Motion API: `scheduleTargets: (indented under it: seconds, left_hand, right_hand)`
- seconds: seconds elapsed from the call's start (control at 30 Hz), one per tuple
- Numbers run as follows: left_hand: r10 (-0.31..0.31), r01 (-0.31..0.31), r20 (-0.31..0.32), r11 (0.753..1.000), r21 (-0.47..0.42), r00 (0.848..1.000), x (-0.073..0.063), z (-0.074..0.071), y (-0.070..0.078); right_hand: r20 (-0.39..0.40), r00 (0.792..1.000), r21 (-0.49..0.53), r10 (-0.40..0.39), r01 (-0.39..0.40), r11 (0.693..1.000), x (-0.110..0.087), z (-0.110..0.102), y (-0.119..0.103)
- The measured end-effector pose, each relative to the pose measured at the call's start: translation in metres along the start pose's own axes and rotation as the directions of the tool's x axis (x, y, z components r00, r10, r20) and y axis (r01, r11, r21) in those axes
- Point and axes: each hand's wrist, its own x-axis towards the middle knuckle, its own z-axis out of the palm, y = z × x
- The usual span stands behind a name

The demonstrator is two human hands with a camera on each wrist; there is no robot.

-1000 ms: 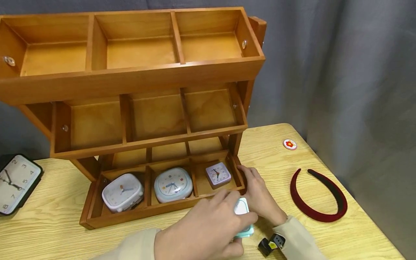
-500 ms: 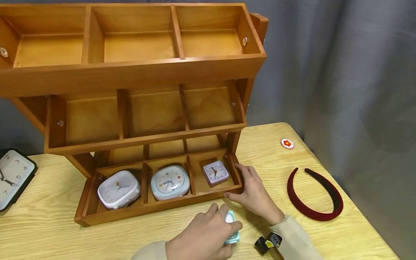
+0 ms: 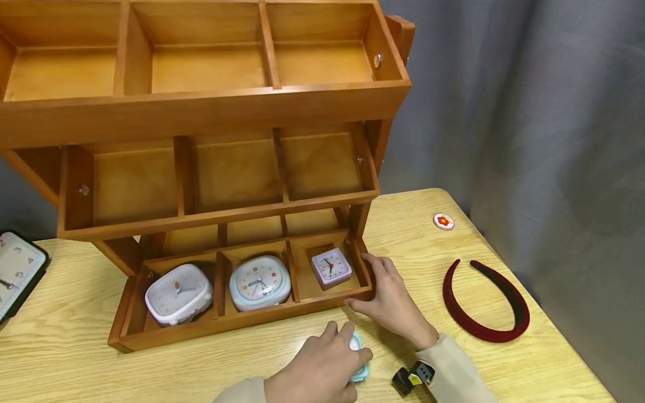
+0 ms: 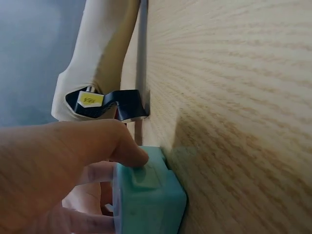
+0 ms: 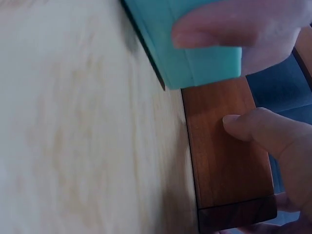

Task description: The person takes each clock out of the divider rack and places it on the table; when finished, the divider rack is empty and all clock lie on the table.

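Note:
My left hand [image 3: 319,364] grips a small teal alarm clock [image 3: 359,358] low at the table, in front of the wooden rack. In the left wrist view its thumb presses on the side of the teal case [image 4: 151,200], right at the tabletop. My right hand [image 3: 395,305] holds the right end of the rack's bottom tray [image 3: 242,323], thumb at the front and fingers along the side; the right wrist view shows that thumb on the wood. The tray's compartments hold a white clock [image 3: 178,294], a pale blue clock [image 3: 260,282] and a small lilac clock [image 3: 331,267].
Two more tiers of the wooden rack [image 3: 201,112] rise above the tray. Right of it on the table [image 3: 403,235] lie a dark red headband [image 3: 484,333] and a flower badge [image 3: 444,221]. A black-framed clock [image 3: 17,274] stands at far left.
My left hand has lowered the teal clock to the table, a little away from the rack. My right thumb now shows at the tray's front. The head view has shifted slightly.

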Motion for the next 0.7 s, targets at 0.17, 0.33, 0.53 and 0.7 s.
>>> scheduleTargets:
  seconds: [0.17,0.33,0.53,0.7]
  left_hand:
    - [-0.002,0.001,-0.015,0.999,-0.036,1.000,0.001,0.005,0.000]
    - [-0.016,0.016,-0.013,0.998,-0.057,1.000,0.000,0.003,0.001]
    - [-0.039,0.036,-0.034,0.995,-0.094,0.999,-0.007,-0.007,0.002]
    - [-0.069,0.061,-0.080,0.992,-0.108,0.994,-0.013,-0.029,0.001]
  right_hand:
    - [-0.005,1.000,-0.002,-0.004,0.004,1.000,-0.001,0.000,0.001]
    - [-0.009,1.000,0.000,0.002,-0.002,1.000,0.000,0.000,0.000]
    - [0.002,1.000,0.001,0.013,-0.013,1.000,0.000,0.000,0.000]
    - [-0.009,1.000,-0.006,0.009,-0.009,1.000,0.000,0.001,0.000]
